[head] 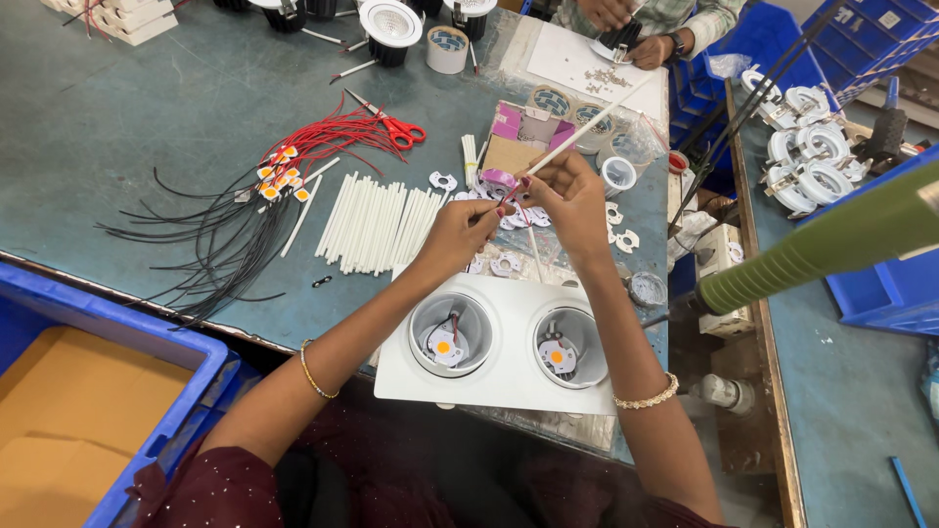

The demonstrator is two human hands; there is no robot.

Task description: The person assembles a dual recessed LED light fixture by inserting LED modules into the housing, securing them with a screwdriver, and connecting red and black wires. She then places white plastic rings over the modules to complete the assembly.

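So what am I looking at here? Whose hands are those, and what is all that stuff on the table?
The camera sits on a person's head and looks down at their own two hands. The left hand and right hand meet over the table and together pinch a thin white tube. Just below them lies a white double lamp frame with two round cups. To the left are a row of white tubes, red and black wires and red scissors. At the top, another person's hands work on white paper. Blue bins stand around the edges.
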